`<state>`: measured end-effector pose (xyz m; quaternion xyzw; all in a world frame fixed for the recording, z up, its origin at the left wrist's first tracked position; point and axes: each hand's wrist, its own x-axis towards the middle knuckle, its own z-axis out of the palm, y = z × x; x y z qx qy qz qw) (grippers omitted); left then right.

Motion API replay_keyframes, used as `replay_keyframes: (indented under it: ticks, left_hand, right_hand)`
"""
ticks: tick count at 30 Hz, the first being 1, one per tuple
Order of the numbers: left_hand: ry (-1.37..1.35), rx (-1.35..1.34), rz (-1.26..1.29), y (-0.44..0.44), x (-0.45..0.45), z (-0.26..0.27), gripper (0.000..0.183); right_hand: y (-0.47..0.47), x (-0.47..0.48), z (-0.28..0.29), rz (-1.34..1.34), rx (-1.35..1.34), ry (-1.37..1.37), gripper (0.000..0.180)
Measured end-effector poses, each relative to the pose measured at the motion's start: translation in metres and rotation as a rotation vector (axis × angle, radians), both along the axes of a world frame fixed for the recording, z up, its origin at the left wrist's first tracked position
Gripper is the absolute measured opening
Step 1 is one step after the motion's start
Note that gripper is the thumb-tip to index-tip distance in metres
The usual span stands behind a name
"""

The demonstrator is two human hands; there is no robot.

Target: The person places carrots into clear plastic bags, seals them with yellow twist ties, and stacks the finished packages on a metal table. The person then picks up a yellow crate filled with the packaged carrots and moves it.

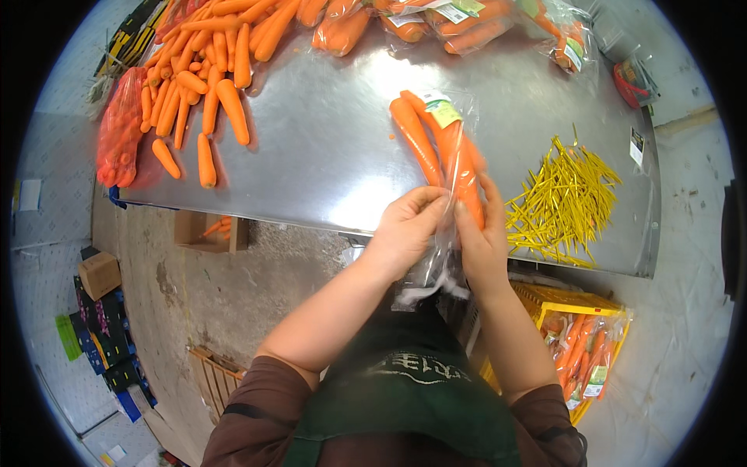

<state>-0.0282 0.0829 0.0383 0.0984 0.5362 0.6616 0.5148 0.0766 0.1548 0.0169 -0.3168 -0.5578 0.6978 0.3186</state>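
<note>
A clear plastic bag of carrots (440, 143) rests on the metal table in front of me, with a green and white label near its far end. My left hand (413, 225) pinches the near part of the bag between thumb and fingers. On the other side, my right hand (484, 236) grips the bag around the carrots' near ends. The bag's loose open end (429, 286) hangs below my hands over the table edge. To the right of my right hand lies a heap of gold twist ties (566, 201).
Loose carrots (198, 76) are piled at the table's far left, beside a red mesh sack of carrots (121, 128). Bagged carrots (473, 26) line the far edge of the metal table (303, 146). A yellow crate (572, 306) with bagged carrots stands below right; a cardboard box (192, 233) sits below left.
</note>
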Motion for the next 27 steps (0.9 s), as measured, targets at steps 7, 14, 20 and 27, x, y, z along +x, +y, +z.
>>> replay_keyframes:
  ticks: [7, 14, 20, 27]
  left_hand:
    - [0.368, -0.028, -0.124, -0.003, 0.026, 0.001, 0.024]
    - [0.996, -0.043, -0.144, -0.004, 0.012, -0.008, 0.018]
    - [-0.280, 0.018, 0.117, -0.029, 0.022, 0.024, 0.060]
    - [0.389, -0.038, 0.037, -0.064, 0.039, -0.025, 0.032]
  right_hand:
    - [0.016, -0.018, -0.004, -0.131, 0.059, -0.257, 0.037]
    - [0.053, -0.068, -0.003, -0.233, 0.011, -0.285, 0.045]
    - [-0.020, -0.017, 0.008, -0.067, -0.261, -0.186, 0.038]
    - [-0.047, 0.074, -0.020, 0.263, -0.461, -0.278, 0.023]
